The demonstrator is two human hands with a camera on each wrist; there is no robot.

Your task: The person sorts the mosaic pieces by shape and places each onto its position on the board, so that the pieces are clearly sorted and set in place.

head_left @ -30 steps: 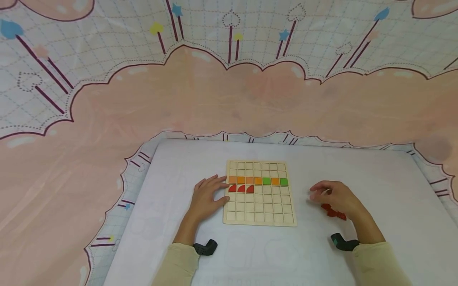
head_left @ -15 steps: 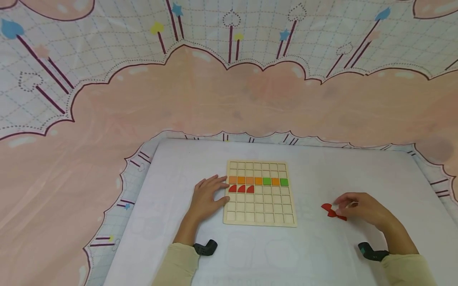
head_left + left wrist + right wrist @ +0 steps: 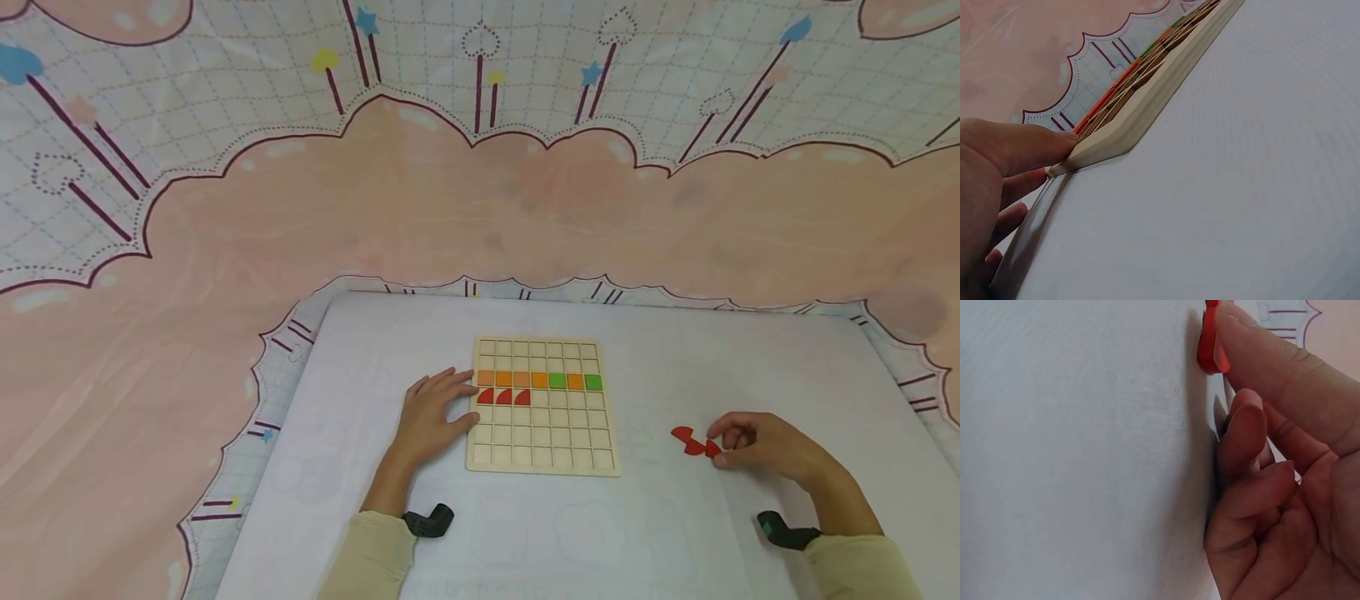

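My left hand (image 3: pixel 435 417) rests at the left edge of a wooden grid board (image 3: pixel 542 467), fingers spread. The left wrist view has the thumb (image 3: pixel 1041 145) touching the board's rim. One row of the board holds orange squares (image 3: pixel 504 379) and green squares (image 3: pixel 557 381). Three red quarter-circle pieces (image 3: pixel 504 397) sit at the left of the row below. Right of the board, my right hand (image 3: pixel 772 446) pinches a red quarter-circle piece (image 3: pixel 712 449) between thumb and index finger, low over the table. The other right fingers are curled, as the right wrist view shows.
Loose red quarter-circle pieces (image 3: pixel 682 434) lie just left of the right hand. Both wrists wear black devices (image 3: pixel 430 522). The white tabletop (image 3: pixel 360 333) ends at a back edge, with a patterned pink and white cloth (image 3: pixel 450 217) beyond it.
My right hand has moved right and toward me, down to the loose red pieces, and now pinches one, which sits turned and slightly apart. The left hand and board stay put.
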